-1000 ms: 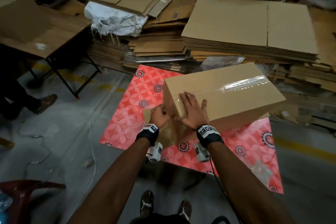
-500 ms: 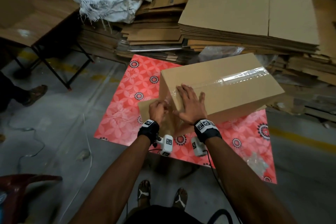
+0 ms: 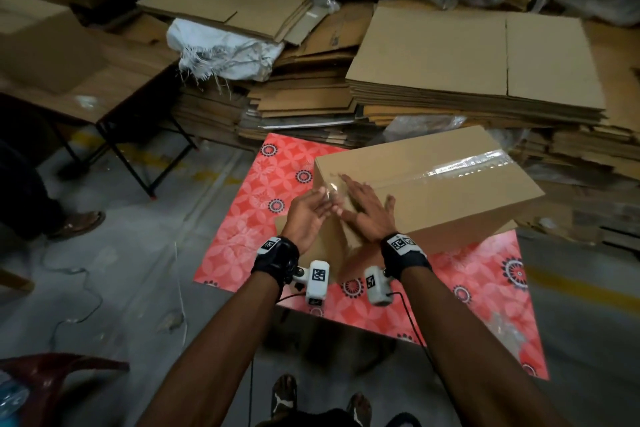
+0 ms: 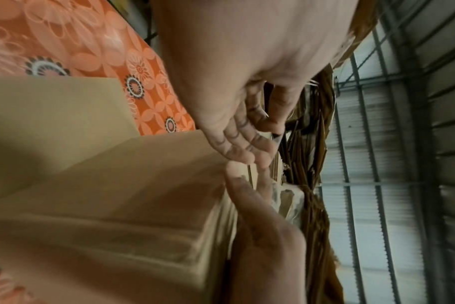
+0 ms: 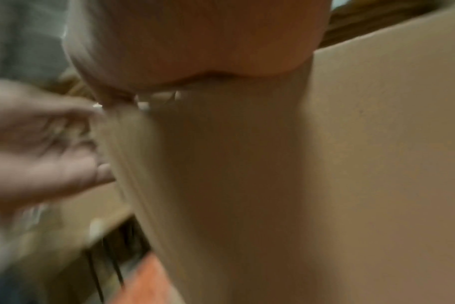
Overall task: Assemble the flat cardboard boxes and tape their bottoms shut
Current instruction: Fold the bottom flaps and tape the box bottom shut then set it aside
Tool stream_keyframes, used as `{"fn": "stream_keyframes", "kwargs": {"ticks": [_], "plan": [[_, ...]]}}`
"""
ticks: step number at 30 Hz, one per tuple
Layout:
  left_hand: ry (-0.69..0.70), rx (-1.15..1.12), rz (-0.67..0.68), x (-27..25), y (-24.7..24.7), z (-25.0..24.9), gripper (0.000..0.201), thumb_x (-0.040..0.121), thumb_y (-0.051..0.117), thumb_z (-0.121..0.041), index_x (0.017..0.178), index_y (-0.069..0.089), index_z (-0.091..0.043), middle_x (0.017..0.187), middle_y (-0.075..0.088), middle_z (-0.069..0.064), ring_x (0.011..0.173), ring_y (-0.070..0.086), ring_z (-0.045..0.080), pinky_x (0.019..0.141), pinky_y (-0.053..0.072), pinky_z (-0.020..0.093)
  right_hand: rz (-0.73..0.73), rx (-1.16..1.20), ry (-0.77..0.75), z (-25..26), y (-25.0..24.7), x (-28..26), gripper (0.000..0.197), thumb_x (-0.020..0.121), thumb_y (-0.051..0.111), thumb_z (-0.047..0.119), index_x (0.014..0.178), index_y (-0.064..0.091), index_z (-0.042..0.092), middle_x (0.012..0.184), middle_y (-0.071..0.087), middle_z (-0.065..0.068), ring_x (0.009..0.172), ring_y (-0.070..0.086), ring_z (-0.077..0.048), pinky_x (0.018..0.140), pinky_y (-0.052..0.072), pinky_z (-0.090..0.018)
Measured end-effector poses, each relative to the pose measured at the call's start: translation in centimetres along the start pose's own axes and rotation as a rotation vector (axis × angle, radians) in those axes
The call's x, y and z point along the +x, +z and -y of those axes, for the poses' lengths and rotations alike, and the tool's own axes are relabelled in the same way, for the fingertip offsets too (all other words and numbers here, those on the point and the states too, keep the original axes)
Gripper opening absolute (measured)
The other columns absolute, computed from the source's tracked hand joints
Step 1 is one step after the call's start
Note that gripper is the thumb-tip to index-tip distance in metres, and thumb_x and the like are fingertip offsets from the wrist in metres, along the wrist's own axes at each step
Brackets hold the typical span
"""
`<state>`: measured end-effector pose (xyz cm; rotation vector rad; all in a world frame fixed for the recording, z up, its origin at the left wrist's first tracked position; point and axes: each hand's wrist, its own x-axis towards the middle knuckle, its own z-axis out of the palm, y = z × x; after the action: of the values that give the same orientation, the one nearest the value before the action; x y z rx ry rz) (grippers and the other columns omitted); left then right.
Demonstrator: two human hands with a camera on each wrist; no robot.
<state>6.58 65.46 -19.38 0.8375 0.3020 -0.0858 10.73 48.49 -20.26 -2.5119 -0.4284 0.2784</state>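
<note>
Both hands, right hand and left hand, flat on taped box.

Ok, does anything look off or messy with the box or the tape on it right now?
The clear tape along the cardboard box seam looks wrinkled and bubbled toward the far end rather than flat. A loose flap sticks out beside the left hand. No tears or crushing show.

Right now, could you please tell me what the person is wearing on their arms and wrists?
Both forearms are bare, without sleeves. The left hand and right hand each have a black wrist strap carrying a white tag with a black square code. A small white camera block hangs under each wrist, also code-marked; thin black cables trail from them.
</note>
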Motion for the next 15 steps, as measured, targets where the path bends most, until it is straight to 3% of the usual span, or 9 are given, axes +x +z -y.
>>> {"fn": "stream_keyframes", "kwargs": {"ticks": [3,6,9,11,14,15], "plan": [[0.029,0.236,-0.056,0.1,0.3,-0.5,0.013,0.103,0.057,-0.01,0.099,0.067,-0.003,0.093,0.076,0.016,0.082,0.073,0.022,0.077,0.057,0.027,0.012,0.053,0.035,-0.3,0.4,0.7,0.051,0.096,0.052,0.058,0.146,0.044,0.053,0.164,0.024,0.024,0.157,0.004,-0.01,0.116,-0.018,-0.064],[0.156,0.49,-0.191,0.4,0.3,-0.1,0.008,0.095,0.063,0.0,0.092,0.071,-0.001,0.088,0.074,0.02,0.073,0.068,0.024,0.069,0.058,0.028,-0.063,0.25,0.075,-0.7,0.8,0.5,0.049,0.087,0.051,0.057,0.135,0.056,0.048,0.155,0.04,0.024,0.155,0.013,-0.006,0.119,-0.017,-0.057],[0.31,0.827,-0.254,0.9,0.4,0.4,0.012,0.08,0.076,0.003,0.086,0.073,-0.007,0.08,0.074,0.009,0.072,0.068,0.017,0.071,0.057,0.028,-0.147,0.512,0.162,-0.7,0.4,-0.2,0.035,0.083,0.059,0.04,0.118,0.062,0.039,0.124,0.064,0.021,0.144,0.028,-0.018,0.122,0.0,-0.052],[0.36,0.974,-0.226,1.1,0.9,0.4,0.019,0.078,0.074,0.003,0.093,0.071,-0.006,0.079,0.069,-0.002,0.07,0.064,0.01,0.071,0.052,0.025,-0.223,0.585,0.169,-0.6,0.3,-0.5,0.025,0.087,0.059,0.033,0.111,0.059,0.037,0.108,0.065,0.023,0.132,0.036,-0.019,0.12,0.013,-0.049],[0.425,1.227,-0.091,1.5,1.3,1.1,0.033,0.08,0.073,-0.008,0.111,0.064,-0.011,0.095,0.057,-0.006,0.086,0.061,0.016,0.082,0.05,0.031,-0.344,0.488,0.048,-0.8,1.2,-0.6,0.029,0.097,0.043,0.043,0.121,0.058,0.036,0.117,0.065,0.026,0.114,0.048,0.012,0.119,0.012,-0.046],[0.403,1.309,-0.059,1.6,1.3,1.5,0.038,0.081,0.076,-0.014,0.117,0.062,-0.013,0.104,0.052,-0.004,0.097,0.06,0.019,0.09,0.05,0.033,-0.359,0.441,0.034,-0.9,1.5,-0.4,0.037,0.1,0.035,0.048,0.124,0.059,0.035,0.122,0.062,0.025,0.114,0.049,0.012,0.119,0.011,-0.047]]}}
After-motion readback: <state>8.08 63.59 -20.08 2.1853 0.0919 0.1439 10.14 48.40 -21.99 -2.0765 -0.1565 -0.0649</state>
